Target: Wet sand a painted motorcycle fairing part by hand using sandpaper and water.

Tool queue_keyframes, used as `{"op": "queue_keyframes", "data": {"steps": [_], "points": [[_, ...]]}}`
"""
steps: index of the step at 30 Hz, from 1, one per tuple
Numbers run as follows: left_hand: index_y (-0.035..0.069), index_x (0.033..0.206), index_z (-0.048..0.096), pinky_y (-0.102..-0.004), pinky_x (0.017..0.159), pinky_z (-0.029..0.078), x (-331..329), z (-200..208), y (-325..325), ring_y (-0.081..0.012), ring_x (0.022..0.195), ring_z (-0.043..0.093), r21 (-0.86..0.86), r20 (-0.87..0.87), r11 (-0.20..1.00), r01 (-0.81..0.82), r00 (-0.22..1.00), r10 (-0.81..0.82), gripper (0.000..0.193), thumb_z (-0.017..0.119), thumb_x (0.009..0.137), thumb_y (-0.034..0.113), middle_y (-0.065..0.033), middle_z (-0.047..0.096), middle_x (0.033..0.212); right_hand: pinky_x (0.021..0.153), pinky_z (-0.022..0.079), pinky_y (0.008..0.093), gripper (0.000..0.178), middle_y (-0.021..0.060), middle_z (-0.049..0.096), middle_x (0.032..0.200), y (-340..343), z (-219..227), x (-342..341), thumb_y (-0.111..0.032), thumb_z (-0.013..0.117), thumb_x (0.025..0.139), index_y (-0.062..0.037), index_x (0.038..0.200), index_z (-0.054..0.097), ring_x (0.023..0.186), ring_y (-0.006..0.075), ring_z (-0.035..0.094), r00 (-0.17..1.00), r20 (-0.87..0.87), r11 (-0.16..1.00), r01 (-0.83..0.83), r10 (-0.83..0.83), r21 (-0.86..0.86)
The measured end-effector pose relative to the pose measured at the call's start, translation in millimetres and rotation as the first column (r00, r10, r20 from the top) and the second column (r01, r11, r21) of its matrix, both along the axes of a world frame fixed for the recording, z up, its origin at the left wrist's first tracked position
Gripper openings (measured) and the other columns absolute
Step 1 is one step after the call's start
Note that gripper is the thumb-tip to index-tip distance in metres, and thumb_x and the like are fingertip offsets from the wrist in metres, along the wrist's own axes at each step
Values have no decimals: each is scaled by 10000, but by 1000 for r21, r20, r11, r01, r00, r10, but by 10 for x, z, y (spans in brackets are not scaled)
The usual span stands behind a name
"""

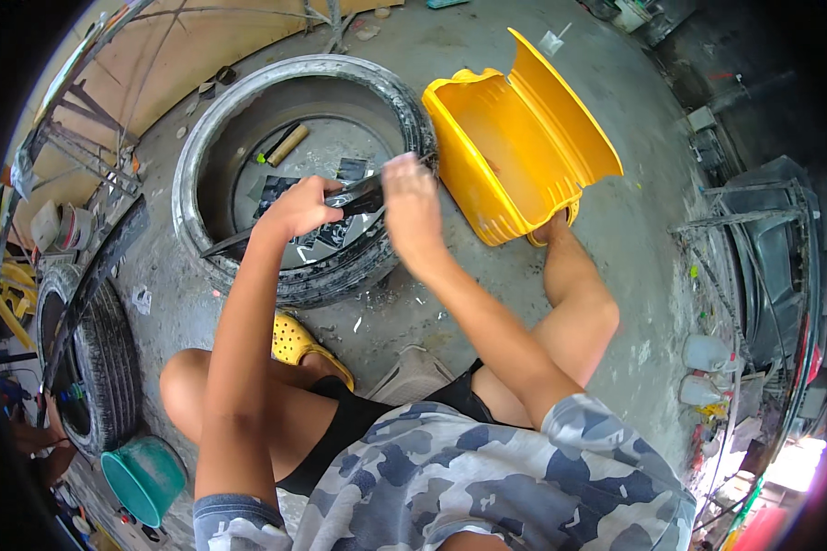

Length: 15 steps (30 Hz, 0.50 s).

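While the left hand (299, 209) pinches a dark strip (366, 196) between thumb and curled fingers, the right hand (412, 209), partly closed and blurred, meets its other end; whether it grips cannot be told. The strip lies above the near part of a tyre (340, 283), left of upper centre. Dark pieces (331, 232) lie inside the tyre; a yellow container (482, 197) stands at upper right of centre.

At the bottom of the frame you wear a short-sleeved camouflage T-shirt (487, 477) in greys and white, black shorts (340, 430) above it, and a yellow perforated clog (294, 343) left of centre; your left hand (296, 211) and right hand (412, 216) are bare.
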<state>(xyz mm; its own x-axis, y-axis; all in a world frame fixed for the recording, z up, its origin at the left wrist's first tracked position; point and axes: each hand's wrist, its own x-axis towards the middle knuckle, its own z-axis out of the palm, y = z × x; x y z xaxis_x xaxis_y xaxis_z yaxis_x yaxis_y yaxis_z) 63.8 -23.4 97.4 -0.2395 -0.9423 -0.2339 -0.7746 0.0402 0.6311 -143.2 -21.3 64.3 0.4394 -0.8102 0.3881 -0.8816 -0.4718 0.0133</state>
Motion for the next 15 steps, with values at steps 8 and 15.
{"op": "queue_keyframes", "data": {"steps": [8,15], "points": [[-10,1193,622,-399,917,463,-2,116,77,-369,1046,619,23,40,1000,-13,999,12,590,693,655,219,-266,649,1072,1120,292,442,535,238,484,1386,204,162,114,51,472,799,88,1333,461,1363,324,393,962,254,963,-154,96,222],[12,1185,633,-413,872,483,-54,174,53,-365,997,642,47,51,999,-4,999,1,570,689,659,223,-262,659,1037,1111,306,442,519,296,498,1334,350,288,165,92,418,789,112,1305,463,1317,364,438,908,417,946,-169,40,277]]}}
